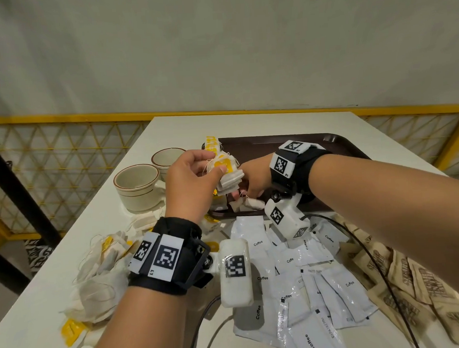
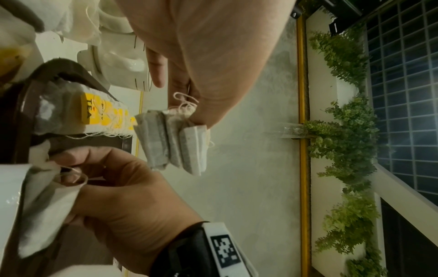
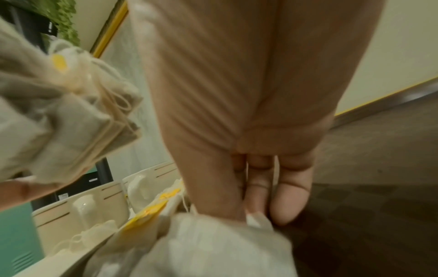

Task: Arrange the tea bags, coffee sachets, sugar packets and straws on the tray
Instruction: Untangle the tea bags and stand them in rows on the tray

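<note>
While the left hand pinched a small stack of tea bags above the tray at its 9 o'clock edge, the right hand curled its fingers on loose tea bags lying inside the tray near 7 o'clock. The bags looked light, soft and easily torn, with tangling strings, so a gentle pinch across the flat paper body seemed wiser than pulling a string. Coffee sachets and sugar packets lay off the tray toward 6 o'clock.
</note>
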The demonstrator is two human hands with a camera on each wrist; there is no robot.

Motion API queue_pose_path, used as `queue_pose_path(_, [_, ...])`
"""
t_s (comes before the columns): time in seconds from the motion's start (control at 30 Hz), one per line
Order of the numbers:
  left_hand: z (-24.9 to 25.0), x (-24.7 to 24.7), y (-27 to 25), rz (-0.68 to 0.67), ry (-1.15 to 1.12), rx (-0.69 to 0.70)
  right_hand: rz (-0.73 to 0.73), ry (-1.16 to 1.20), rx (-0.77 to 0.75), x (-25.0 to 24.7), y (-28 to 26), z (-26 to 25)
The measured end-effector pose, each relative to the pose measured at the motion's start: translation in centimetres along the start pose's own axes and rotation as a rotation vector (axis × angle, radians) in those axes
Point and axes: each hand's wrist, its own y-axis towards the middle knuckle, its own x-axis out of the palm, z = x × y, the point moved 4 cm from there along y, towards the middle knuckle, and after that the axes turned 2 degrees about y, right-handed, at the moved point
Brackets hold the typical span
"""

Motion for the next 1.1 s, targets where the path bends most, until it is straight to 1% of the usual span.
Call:
queue_pose_path(0.1, [0.0,-0.1,0.0,0.005,0.009,0.002,-0.016,-0.007,0.008,0.1,-0.2,0.1])
queue_pose_path(0.17, [0.0,0.0,0.0,0.008,0.012,0.001,-0.032,0.037,0.001,0.2,-0.3,0.3])
queue_pose_path(0.23, [0.0,0.0,0.0,0.007,0.012,0.002,-0.034,0.126,-0.019,0.3,-0.5,0.5])
queue_pose_path(0.33, [0.0,0.0,0.0,0.004,0.011,0.002,0.005,0.28,-0.047,0.2,-0.9,1.1])
queue_pose_path(0.47, [-0.2,0.0,0.0,0.005,0.013,0.0,0.029,0.446,-0.051,-0.3,-1.4,2.3])
queue_pose_path(0.57, [-0.2,0.0,0.0,0.003,0.018,0.005,0.142,0.465,-0.027,-1.5,-2.2,3.3])
queue_pose_path(0.67, [-0.2,0.0,-0.1,0.004,0.017,0.007,0.244,0.521,-0.038,-2.6,-3.0,4.0])
queue_pose_path(0.8, [-0.1,0.0,-0.1,0.0,0.004,0.004,0.317,0.472,-0.022,-4.0,-3.7,4.2])
queue_pose_path(0.9, [0.2,-0.2,-0.2,-0.002,-0.01,0.009,0.317,0.48,-0.005,-4.5,-3.9,4.7])
queue_pose_path(0.97, [0.3,-0.3,-0.3,-0.008,-0.036,0.003,0.334,0.374,-0.014,-5.1,-3.5,4.9])
queue_pose_path(1.03, [0.3,-0.4,-0.3,-0.015,-0.048,0.001,0.412,0.309,-0.017,-6.3,-2.8,5.1])
queue_pose_path(1.1, [0.2,-0.4,-0.3,-0.021,-0.049,-0.003,0.476,0.305,-0.021,-7.7,-1.7,5.0])
